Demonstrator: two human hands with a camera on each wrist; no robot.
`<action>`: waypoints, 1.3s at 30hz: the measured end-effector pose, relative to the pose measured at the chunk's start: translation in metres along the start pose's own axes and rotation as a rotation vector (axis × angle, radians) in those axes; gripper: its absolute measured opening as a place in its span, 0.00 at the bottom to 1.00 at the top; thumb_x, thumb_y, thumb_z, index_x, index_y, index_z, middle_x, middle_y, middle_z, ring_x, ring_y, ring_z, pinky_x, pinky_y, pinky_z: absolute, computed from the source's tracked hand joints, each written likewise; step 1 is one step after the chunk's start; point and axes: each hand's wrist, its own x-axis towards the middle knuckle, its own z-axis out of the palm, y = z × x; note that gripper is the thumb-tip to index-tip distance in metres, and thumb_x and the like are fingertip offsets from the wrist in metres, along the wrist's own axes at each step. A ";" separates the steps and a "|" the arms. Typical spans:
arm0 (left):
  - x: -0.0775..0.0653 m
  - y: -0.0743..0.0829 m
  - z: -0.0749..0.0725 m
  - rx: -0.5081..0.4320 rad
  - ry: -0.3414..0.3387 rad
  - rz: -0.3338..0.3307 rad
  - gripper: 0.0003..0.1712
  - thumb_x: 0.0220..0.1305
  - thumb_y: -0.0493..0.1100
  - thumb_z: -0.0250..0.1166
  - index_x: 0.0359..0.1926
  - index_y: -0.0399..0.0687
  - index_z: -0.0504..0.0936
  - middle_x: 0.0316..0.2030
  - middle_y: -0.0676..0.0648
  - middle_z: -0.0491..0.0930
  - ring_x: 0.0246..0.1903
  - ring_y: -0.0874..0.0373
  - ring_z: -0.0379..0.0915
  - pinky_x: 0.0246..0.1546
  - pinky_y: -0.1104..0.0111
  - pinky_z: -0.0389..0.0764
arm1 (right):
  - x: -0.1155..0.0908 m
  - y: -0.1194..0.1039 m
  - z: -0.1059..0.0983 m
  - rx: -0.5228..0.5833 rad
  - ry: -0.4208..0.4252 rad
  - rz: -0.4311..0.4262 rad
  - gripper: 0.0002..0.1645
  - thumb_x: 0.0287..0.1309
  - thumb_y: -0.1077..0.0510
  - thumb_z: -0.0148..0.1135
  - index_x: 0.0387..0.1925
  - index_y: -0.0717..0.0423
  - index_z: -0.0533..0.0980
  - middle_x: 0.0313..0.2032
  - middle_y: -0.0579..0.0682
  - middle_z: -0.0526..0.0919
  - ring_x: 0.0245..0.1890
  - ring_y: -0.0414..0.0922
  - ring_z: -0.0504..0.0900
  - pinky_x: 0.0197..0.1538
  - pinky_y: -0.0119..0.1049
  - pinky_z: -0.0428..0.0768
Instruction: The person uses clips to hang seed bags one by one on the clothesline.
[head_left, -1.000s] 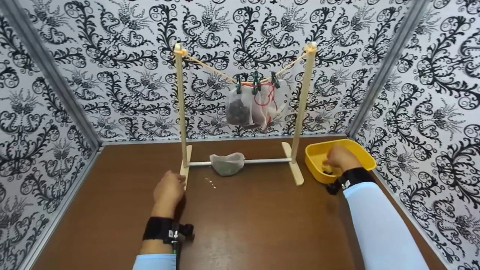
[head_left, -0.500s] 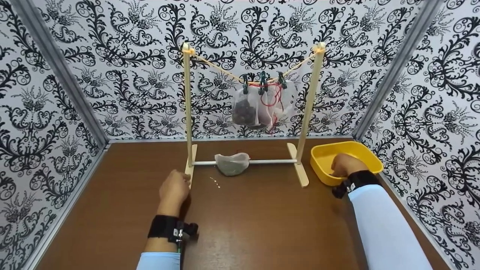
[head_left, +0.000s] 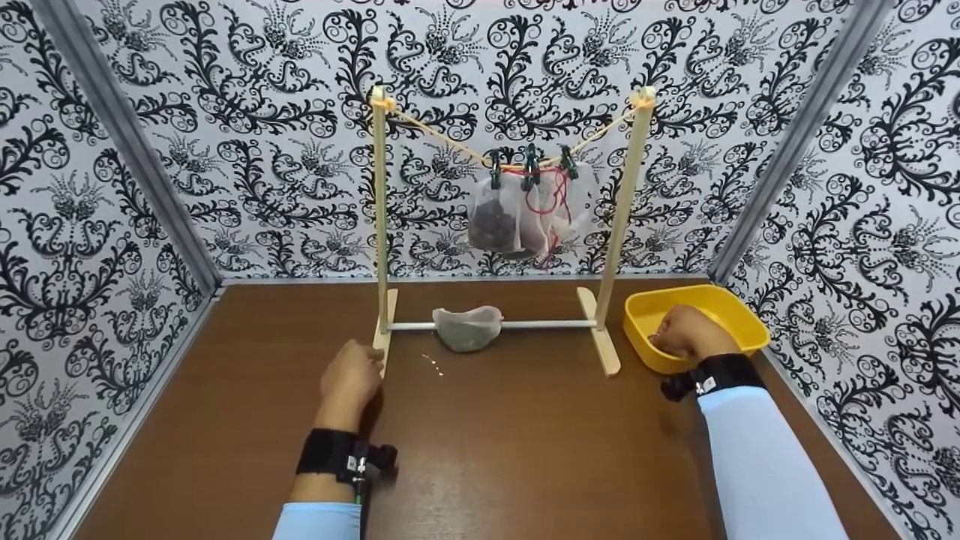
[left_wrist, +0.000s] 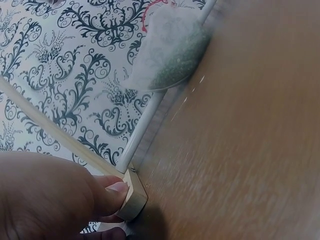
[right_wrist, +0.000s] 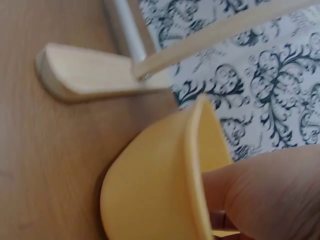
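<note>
My left hand (head_left: 351, 377) pinches the near end of the stand's left wooden foot (left_wrist: 134, 200), thumb on one side. My right hand (head_left: 688, 330) reaches over the near rim into a yellow plastic tub (head_left: 739, 309), fingers bent down inside. A small, indistinct bit shows at its fingertips; I cannot tell what they hold. In the right wrist view the tub wall (right_wrist: 150, 185) hides most of the fingers. On the stand's string, dark green clothespins (head_left: 531, 166) hold up several white mesh bags, one with dark contents (head_left: 493, 225).
A mesh pouch with greenish filling (head_left: 468, 331) lies against the stand's white crossbar (head_left: 547, 325). Small pale flecks (head_left: 433, 365) lie on the brown table (head_left: 510, 450). Patterned walls (head_left: 300, 180) close in the back and both sides. The stand's right foot (right_wrist: 90, 72) is close beside the tub.
My right hand has lowered further into the tub, covering the spot where a dark clip-like thing showed before. My left hand stays at the foot. The head view shifted slightly.
</note>
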 end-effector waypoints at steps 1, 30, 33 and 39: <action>-0.001 0.000 0.000 0.000 0.003 0.003 0.18 0.81 0.41 0.66 0.65 0.49 0.92 0.75 0.33 0.79 0.73 0.31 0.79 0.71 0.36 0.82 | -0.001 -0.004 -0.001 0.025 0.021 0.008 0.24 0.71 0.52 0.71 0.17 0.48 0.76 0.17 0.39 0.73 0.20 0.39 0.71 0.26 0.31 0.69; -0.024 0.063 -0.015 0.023 0.159 0.223 0.16 0.75 0.52 0.77 0.56 0.50 0.95 0.55 0.38 0.93 0.53 0.33 0.91 0.52 0.37 0.90 | -0.012 -0.199 0.092 0.999 0.169 -0.260 0.14 0.77 0.64 0.70 0.57 0.67 0.87 0.41 0.53 0.95 0.33 0.41 0.88 0.36 0.32 0.87; -0.037 0.084 -0.018 0.004 0.165 0.343 0.21 0.72 0.56 0.79 0.59 0.52 0.94 0.58 0.39 0.92 0.53 0.36 0.92 0.54 0.39 0.91 | -0.013 -0.216 0.106 1.120 0.167 -0.255 0.02 0.73 0.66 0.73 0.43 0.63 0.86 0.32 0.46 0.92 0.27 0.39 0.86 0.31 0.31 0.85; -0.053 0.114 -0.019 -0.053 0.165 0.531 0.39 0.63 0.62 0.85 0.69 0.49 0.89 0.60 0.43 0.88 0.54 0.41 0.91 0.56 0.46 0.92 | -0.018 -0.246 0.123 1.179 0.197 -0.276 0.10 0.67 0.65 0.77 0.30 0.55 0.84 0.25 0.45 0.87 0.25 0.40 0.83 0.30 0.31 0.84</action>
